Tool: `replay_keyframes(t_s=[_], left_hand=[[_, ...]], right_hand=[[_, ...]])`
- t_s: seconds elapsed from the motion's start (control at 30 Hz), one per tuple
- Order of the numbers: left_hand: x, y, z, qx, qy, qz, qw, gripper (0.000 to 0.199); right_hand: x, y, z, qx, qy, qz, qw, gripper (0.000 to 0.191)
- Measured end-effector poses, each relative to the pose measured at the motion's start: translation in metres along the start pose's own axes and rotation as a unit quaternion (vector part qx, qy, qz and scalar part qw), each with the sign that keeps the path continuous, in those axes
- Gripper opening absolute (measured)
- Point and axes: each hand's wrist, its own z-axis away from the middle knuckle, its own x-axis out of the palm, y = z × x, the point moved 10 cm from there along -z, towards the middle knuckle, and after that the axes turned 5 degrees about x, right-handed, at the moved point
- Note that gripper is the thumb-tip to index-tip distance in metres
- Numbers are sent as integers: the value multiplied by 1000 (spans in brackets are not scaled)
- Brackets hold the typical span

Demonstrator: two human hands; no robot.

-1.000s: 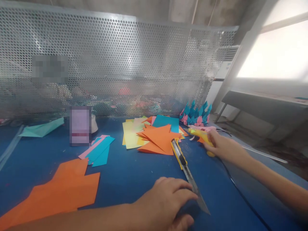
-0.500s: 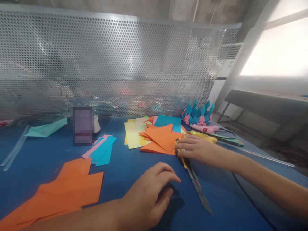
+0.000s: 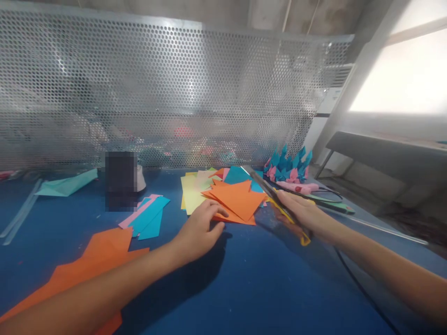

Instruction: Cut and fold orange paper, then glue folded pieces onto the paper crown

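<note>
My right hand (image 3: 296, 209) is wrapped round a yellow-handled knife (image 3: 260, 179), its long blade pointing up and to the left over the blue sheets. Near the left edge of the folded orange paper pile (image 3: 233, 197) is my left hand (image 3: 206, 225), its fingers curved and apart with nothing between them. Yellow sheets (image 3: 190, 188) lie beside and under that pile. Behind it shows a blue sheet (image 3: 235, 174). More orange paper (image 3: 108, 244) lies at the lower left, partly hidden by my left forearm.
Blue and pink strips (image 3: 150, 216) lie left of centre on the blue table (image 3: 223, 288). A blue and pink folded-paper piece (image 3: 288, 165) stands at the back right, near a pink tool (image 3: 298, 187) with a cable. Behind rises a perforated metal screen (image 3: 157, 93).
My right hand has picked up the knife and turned it, so the blade now points away instead of toward me. My left hand has moved forward and left to the orange pile.
</note>
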Motion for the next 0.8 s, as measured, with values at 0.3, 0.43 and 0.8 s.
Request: replay_keyframes(t_s=[0.3,0.43,0.8], left_hand=[[31,-24,-61,36,-89,-197,976,23],[45,-35,-83,32,-104,-208,972,34],[-126,-50,0,-33,226,-395,890,42]], right_hand=[[39,14,0,64,-28,-112,991,50],[49,18,-2,53,-56,-160,984,32],[54,20,1,24,-130,-200,971,15]])
